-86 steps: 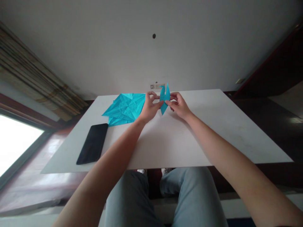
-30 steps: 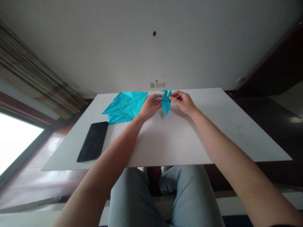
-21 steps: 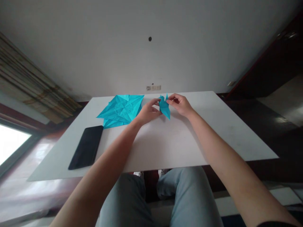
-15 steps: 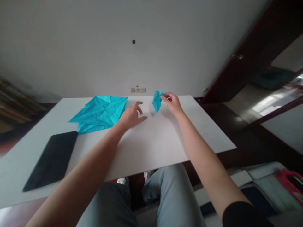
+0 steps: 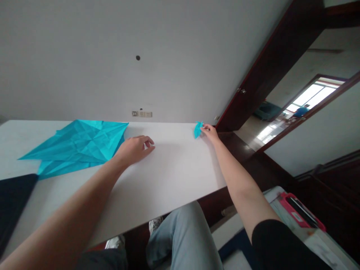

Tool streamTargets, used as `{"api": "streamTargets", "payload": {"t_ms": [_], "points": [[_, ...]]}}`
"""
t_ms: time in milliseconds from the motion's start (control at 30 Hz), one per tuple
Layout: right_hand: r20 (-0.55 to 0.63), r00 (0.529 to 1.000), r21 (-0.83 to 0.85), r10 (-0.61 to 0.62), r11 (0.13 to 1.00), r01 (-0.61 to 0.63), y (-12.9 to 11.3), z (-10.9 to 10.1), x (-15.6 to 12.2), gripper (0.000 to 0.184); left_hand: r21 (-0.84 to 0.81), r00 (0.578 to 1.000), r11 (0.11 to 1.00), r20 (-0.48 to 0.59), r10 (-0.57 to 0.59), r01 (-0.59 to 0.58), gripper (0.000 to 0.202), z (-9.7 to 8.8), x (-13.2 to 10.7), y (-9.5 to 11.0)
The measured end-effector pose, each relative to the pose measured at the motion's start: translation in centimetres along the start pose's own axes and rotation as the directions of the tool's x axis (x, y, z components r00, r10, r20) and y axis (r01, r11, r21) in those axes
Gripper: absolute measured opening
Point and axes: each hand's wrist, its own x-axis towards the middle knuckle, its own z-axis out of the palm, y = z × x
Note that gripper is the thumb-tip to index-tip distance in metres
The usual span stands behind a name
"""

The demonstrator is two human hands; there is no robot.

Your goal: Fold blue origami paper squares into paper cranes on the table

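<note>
My right hand (image 5: 211, 132) pinches a small folded turquoise paper figure (image 5: 198, 129) by one side, at the far right corner of the white table (image 5: 168, 180). Whether the figure touches the tabletop I cannot tell. My left hand (image 5: 137, 148) rests on or just over the table near its middle, fingers loosely curved, thumb apart and nothing between them. Just left of that hand lie creased turquoise paper sheets (image 5: 84, 144), spread out and overlapping.
A dark flat pad (image 5: 14, 198) lies at the table's left front. Wall sockets (image 5: 142, 114) sit behind the back edge. To the right are a dark door (image 5: 253, 71) and, low down, a red tray (image 5: 302, 212) on a pale surface. Beyond the doorway a person in blue (image 5: 301, 110) appears.
My right hand has carried the paper figure rightward to the table's far corner. The left hand has drawn back a little, its fingers less spread. The view has turned right.
</note>
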Motion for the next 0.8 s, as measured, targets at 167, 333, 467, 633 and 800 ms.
{"api": "streamTargets", "payload": {"t_ms": [167,333,467,633,800], "points": [[-0.342,0.936,-0.049,-0.082,0.996,0.069,-0.2,-1.1,-0.5,0.03,0.037,1.0,0.999,0.003,-0.004,0.004,0.028,-0.1,0.0,0.5],[-0.452,0.84,-0.075,-0.301,0.951,0.301,-4.9,-1.1,-0.7,0.026,0.058,0.999,0.998,0.027,-0.017,0.015,0.025,-0.6,-0.5,1.8],[-0.044,0.869,-0.124,-0.492,0.866,0.484,-9.9,4.5,-2.0,0.027,0.028,0.997,0.999,0.071,0.029,-0.031,0.026,-0.6,-0.7,2.7],[0.394,0.853,-0.06,-0.343,0.916,0.396,-15.1,17.0,-5.9,0.044,-0.073,0.953,0.974,0.203,0.225,-0.214,0.027,-0.1,-1.0,3.8],[0.603,0.797,-0.084,-0.029,0.991,0.1,-18.7,26.8,-6.6,0.067,-0.037,0.954,0.978,0.213,0.21,-0.206,0.025,1.1,-0.9,3.7]]}}
